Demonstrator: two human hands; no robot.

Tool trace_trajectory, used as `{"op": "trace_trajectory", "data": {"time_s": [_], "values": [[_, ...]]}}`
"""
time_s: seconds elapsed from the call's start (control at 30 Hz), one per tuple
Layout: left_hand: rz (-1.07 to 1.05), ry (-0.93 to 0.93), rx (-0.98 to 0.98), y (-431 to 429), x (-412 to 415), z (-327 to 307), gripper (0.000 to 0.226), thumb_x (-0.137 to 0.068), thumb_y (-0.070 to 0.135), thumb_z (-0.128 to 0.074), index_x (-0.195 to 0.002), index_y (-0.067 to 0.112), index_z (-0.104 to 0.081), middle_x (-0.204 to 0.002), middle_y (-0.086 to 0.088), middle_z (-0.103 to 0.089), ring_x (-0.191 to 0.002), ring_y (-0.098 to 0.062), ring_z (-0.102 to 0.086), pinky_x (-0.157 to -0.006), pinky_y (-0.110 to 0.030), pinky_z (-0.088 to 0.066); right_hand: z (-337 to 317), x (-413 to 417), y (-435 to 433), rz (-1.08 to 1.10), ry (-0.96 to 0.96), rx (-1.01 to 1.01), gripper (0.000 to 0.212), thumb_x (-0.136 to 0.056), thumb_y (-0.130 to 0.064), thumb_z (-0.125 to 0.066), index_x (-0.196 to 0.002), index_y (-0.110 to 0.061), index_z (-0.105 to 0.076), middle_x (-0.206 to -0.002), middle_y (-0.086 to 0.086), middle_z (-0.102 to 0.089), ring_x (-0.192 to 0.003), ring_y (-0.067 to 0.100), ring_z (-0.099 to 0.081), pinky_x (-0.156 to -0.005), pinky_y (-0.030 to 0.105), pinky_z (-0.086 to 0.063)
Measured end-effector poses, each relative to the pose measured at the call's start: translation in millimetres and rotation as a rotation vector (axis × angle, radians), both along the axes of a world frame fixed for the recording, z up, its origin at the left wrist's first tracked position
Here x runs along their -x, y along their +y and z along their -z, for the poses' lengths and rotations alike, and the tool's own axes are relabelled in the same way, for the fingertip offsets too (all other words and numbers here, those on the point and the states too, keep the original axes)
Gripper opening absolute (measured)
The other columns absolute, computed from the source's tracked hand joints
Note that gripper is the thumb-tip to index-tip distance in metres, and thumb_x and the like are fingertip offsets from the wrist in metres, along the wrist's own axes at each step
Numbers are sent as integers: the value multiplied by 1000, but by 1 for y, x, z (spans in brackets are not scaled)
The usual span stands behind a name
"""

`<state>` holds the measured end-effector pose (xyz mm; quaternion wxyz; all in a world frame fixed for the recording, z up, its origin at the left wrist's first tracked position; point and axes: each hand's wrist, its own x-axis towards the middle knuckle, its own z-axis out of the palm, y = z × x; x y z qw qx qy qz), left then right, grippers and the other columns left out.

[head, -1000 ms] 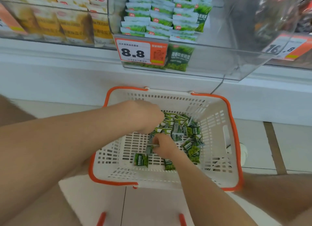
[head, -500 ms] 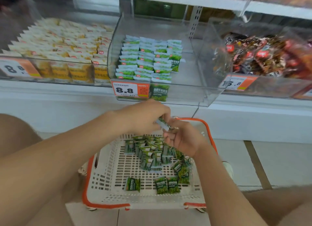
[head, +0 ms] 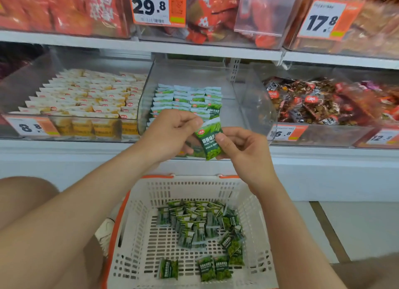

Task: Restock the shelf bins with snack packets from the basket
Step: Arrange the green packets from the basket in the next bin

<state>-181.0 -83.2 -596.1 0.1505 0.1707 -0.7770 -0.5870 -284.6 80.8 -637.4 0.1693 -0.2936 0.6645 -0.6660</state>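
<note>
Restocking part done: the clear bin (head: 230, 118) held rows of green packets (head: 185, 98) at its left, its right side bare; many loose packets (head: 198, 224) lay in the basket (head: 194, 189); the left hand (head: 172, 133) and right hand (head: 244, 150) together pinched a single packet (head: 209, 143) before the bin, not yet placed.

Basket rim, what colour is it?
Orange, around the white basket; the head view shows it best.

Green packet (head: 207, 146) tilted before clear bin (head: 248, 107); perhaps thirty packets (head: 194, 226) in basket (head: 194, 187).
</note>
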Motion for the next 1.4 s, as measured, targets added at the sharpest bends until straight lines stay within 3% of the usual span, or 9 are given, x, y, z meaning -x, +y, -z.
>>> {"op": "trace_trajectory", "data": {"time_s": [0.13,0.4,0.5,0.6,0.77,0.83,1.03,1.2,1.4], "values": [[-73,46,102,0,9,-4,18,-105,24,-60,-104,15,-76,-88,-1,-79,-65,-5,-71,-57,-26,-59,-3,6,-5,6,50,-49,37,-89,-26,-80,-120,-12,-69,-84,32,-66,-71,25,-64,-67,35,-60],[-151,145,585,-12,32,-3,18,-109,30,-48,-116,24,-63,-108,9,-69,-91,-10,-67,-81,-35,-53,-15,44,-34,208,231,-132,23,-87,-34,-83,-99,-23,-67,-74,15,-67,-63,21,-57,-66,38,-49],[-126,38,902,-21,39,7,28,-107,25,-48,-134,22,-54,-132,1,-56,-95,-17,-61,-84,-41,-51,-17,65,-47,255,320,-272,36,-87,-35,-82,-114,-21,-64,-56,-9,-58,-53,6,-53,-67,31,-44],[-51,-194,1112,-27,46,20,51,-108,40,-41,-152,14,-39,-161,-8,-34,-133,-30,-50,-102,-47,-47,-21,89,-54,295,421,-430,44,-90,-30,-80,-127,-11,-65,-70,2,-66,-68,13,-57,-76,28,-47],[115,-505,998,-38,50,34,67,-107,57,-15,-166,24,-11,-174,3,11,-160,-26,2,-127,-55,-10,-16,138,-66,264,500,-752,29,-87,-26,-81,-102,-6,-66,-81,9,-65,-82,28,-64,-66,27,-45],[150,-542,983,-41,52,36,66,-107,58,-12,-166,28,-7,-173,6,15,-160,-24,6,-127,-56,-7,-9,151,-73,264,503,-836,35,-83,-30,-83,-80,-13,-54,-74,6,-59,-79,28,-61,-55,26,-37],[193,-608,961,-45,58,40,66,-105,60,-10,-166,33,0,-173,8,13,-160,-22,11,-128,-55,-2,8,155,-106,187,450,-907,40,-81,-35,-85,-85,-8,-56,-78,8,-57,-84,27,-56,-55,27,-39],[200,-620,965,-45,59,41,65,-106,58,-10,-166,34,-1,-173,8,13,-160,-22,12,-128,-55,-1,7,159,-117,236,489,-934,77,-74,-37,-93,-127,-4,-49,-123,16,-59,-116,35,-60,-87,41,-55],[196,-595,965,-46,58,42,64,-106,57,-12,-165,33,-7,-174,6,8,-160,-23,9,-128,-56,-4,11,160,-125,225,590,-974,52,-75,-36,-90,-97,-4,-56,-99,12,-59,-94,28,-57,-76,36,-55]]}}
